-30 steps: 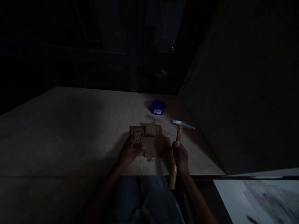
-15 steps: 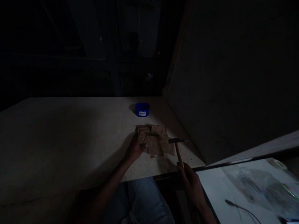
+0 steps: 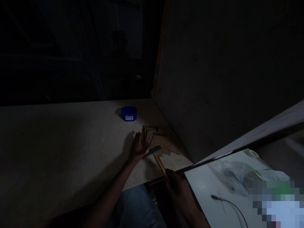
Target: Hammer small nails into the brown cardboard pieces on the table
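The scene is very dark. My left hand (image 3: 138,146) lies on the pale tabletop (image 3: 71,136) with its fingers stretched flat against the left edge of a torn piece of brown cardboard (image 3: 161,141). My right hand (image 3: 177,186) is wrapped round the wooden handle of a hammer (image 3: 158,158) near the table's front edge. The hammer's metal head (image 3: 152,151) hangs low over the cardboard, close to my left fingers.
A small blue tub (image 3: 129,113) with a label stands farther back on the table. A tall dark panel (image 3: 213,79) rises at the table's right side. A white board (image 3: 225,190) with a thin black cable (image 3: 228,204) lies at the lower right.
The view has swung to the right. The hammer has come down from upright to low over the cardboard, its head now near my left fingers. My left hand stays on the cardboard.
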{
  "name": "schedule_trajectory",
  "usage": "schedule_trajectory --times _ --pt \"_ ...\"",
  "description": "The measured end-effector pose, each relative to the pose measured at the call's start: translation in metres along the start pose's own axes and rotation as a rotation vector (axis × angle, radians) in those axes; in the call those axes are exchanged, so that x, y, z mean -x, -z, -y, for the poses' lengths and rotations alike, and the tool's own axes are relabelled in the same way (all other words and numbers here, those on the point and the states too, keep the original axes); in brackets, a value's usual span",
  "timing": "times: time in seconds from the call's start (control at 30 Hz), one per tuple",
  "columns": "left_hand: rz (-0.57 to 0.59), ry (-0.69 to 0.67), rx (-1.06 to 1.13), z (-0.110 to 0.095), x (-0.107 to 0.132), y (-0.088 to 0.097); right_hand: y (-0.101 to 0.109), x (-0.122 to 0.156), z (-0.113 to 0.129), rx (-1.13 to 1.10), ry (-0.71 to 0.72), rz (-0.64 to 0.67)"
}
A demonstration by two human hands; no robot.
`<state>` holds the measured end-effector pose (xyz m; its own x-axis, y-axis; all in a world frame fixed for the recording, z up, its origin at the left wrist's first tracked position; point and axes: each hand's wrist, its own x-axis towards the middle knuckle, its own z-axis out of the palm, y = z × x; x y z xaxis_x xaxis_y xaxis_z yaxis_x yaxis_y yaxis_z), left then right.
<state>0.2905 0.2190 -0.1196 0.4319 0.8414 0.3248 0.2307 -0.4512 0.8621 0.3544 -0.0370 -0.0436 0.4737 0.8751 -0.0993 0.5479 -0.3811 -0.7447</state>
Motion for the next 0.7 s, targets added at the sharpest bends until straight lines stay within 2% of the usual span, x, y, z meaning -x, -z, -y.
schedule_trajectory --times 0.07,0.13,0.2,0.27,0.33,0.4,0.47,0.57,0.7 --pt "-0.133 0.080 0.054 -0.001 0.013 0.022 -0.006 -0.005 0.009 -0.022 -0.020 0.007" --pt "-0.265 0.220 0.177 -0.004 0.032 0.045 -0.015 -0.014 0.020 -0.050 -0.018 0.009" --pt "-0.325 0.344 0.325 -0.011 0.055 0.064 -0.027 -0.027 0.032 -0.060 0.021 0.002" --pt "-0.295 0.490 0.458 -0.020 0.078 0.076 -0.042 -0.043 0.044 -0.056 0.064 -0.005" --pt "-0.183 0.612 0.508 -0.029 0.095 0.082 -0.060 -0.060 0.054 -0.037 0.081 -0.012" --pt "-0.043 0.681 0.492 -0.035 0.105 0.085 -0.077 -0.077 0.063 -0.003 0.092 -0.017" --pt "0.046 0.705 0.448 -0.039 0.107 0.089 -0.092 -0.092 0.072 0.044 0.086 -0.025" --pt "0.071 0.702 0.411 -0.040 0.104 0.096 -0.104 -0.110 0.084 0.130 0.007 -0.015" --pt "0.087 0.772 0.413 -0.041 0.103 0.103 -0.106 -0.125 0.096 0.248 -0.114 -0.004"
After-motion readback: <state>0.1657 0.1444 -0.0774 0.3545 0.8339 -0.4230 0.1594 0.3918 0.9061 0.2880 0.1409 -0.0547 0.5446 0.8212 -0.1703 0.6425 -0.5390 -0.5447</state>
